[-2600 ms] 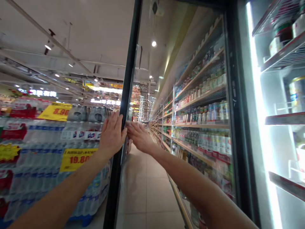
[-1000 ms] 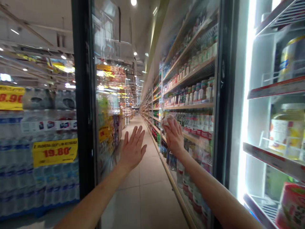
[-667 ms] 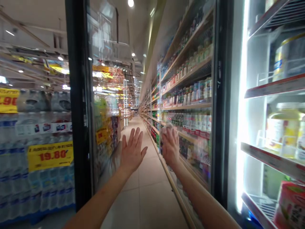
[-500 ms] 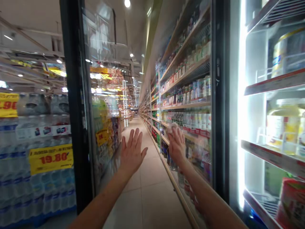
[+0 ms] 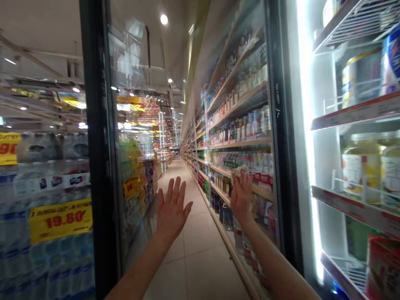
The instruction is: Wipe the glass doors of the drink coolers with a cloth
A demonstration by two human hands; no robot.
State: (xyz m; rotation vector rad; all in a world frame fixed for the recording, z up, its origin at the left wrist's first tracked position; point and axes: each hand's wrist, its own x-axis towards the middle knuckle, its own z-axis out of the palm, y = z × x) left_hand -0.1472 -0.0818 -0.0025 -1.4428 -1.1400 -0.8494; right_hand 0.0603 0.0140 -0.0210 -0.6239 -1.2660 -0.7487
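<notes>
A glass door in a black frame stands open across my view. Flat against or close to its pane is my left hand, fingers spread, holding nothing. Further right, my right hand presses a crumpled pale cloth to the glass. The cloth shows above the fingertips; the rest lies hidden under the hand. Shelves of bottles appear in the pane behind the right hand.
At right, a lit fridge holds juice bottles and a red carton on wire shelves. On the left are stacked water bottles with a yellow price sign. A tiled aisle floor runs ahead.
My right hand has moved right and slightly down across the glass with the cloth. My left hand stays spread in nearly the same place. The view has tilted up slightly.
</notes>
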